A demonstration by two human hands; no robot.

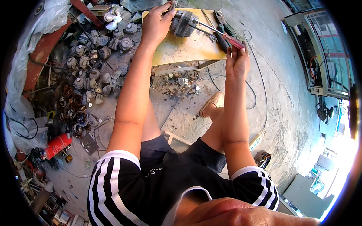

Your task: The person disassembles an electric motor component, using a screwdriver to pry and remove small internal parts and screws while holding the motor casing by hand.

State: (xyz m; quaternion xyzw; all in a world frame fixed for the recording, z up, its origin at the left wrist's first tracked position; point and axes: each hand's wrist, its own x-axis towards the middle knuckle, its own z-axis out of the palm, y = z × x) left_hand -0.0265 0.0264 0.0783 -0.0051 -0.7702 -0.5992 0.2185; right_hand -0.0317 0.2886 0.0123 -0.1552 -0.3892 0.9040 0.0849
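An electric motor (184, 24) with a grey ribbed body rests on the yellow worktable (169, 51). My left hand (157, 25) is closed at the motor's left end, with a small metal piece showing by the fingertips; part of the grip is out of sight. In my right hand (238, 63), the fingers hold the red handle of a screwdriver (233, 40). Its shaft points left to the motor's right side, where the exact contact is too small to tell. Pliers (223, 26) with dark green handles lie behind the screwdriver on the tabletop.
Many small motors (126, 43) and fan blades (114, 18) are heaped on the floor at left. A red cylinder (58, 146) lies nearer. Debris (183, 81) litters the floor under the table. A grey cable (264, 101) runs to a power strip (255, 143) at right.
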